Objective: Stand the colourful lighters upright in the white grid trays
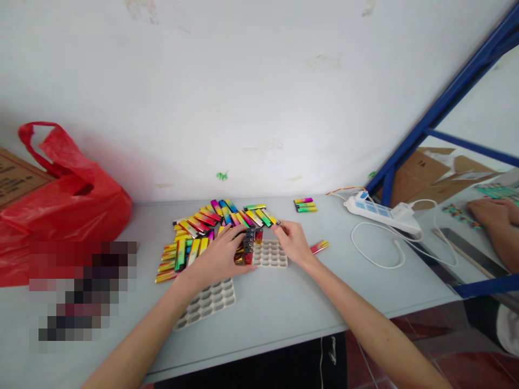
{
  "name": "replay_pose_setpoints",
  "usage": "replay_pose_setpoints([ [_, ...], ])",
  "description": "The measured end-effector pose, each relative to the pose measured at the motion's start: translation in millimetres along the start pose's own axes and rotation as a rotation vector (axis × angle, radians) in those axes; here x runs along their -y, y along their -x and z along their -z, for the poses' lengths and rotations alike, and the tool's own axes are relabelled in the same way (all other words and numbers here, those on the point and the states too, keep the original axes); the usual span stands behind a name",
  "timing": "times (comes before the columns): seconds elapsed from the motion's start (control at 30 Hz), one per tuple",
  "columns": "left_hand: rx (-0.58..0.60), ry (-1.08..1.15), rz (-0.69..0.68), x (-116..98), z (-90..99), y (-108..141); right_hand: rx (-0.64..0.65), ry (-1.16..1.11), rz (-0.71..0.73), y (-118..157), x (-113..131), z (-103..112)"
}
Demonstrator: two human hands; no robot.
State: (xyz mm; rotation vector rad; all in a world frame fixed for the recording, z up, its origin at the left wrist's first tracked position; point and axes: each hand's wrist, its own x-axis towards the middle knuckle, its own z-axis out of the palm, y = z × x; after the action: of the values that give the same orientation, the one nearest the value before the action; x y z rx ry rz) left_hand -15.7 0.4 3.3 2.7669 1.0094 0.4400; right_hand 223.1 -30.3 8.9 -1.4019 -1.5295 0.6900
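Observation:
My left hand (221, 253) is wrapped round a row of upright lighters with black tops (250, 237), which stand in the left part of a white tray with oval pockets (271, 254). The fingers of my right hand (290, 237) are pinched together at the lower end of a yellow-green lighter (269, 217), just beyond the tray's back right corner. A pile of colourful shiny lighters (203, 219) lies behind and to the left of my left hand. Under my left forearm sits a second white tray (213, 300) with bare pockets.
Three lighters (305, 205) lie at the back, and one (320, 247) lies right of my right wrist. A white power strip (383, 213) with cables is farther right, by a blue frame (438, 92). At left stands a red bag (77, 200). Another person's arm (494, 227) shows far right.

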Motion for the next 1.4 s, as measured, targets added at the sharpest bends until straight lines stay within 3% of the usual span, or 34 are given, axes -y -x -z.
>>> replay_pose_setpoints([
  [0.67,-0.001,0.018,0.016,-1.3,0.2,-0.5,0.013,0.082,0.065,-0.2,4.2,2.1],
  [1.07,0.003,0.037,0.035,-5.5,5.1,-1.2,0.113,0.264,0.408,1.7,9.6,9.5],
  [1.4,-0.007,0.047,0.021,-3.8,2.9,-0.6,0.242,0.304,0.339,1.6,6.4,13.8],
])
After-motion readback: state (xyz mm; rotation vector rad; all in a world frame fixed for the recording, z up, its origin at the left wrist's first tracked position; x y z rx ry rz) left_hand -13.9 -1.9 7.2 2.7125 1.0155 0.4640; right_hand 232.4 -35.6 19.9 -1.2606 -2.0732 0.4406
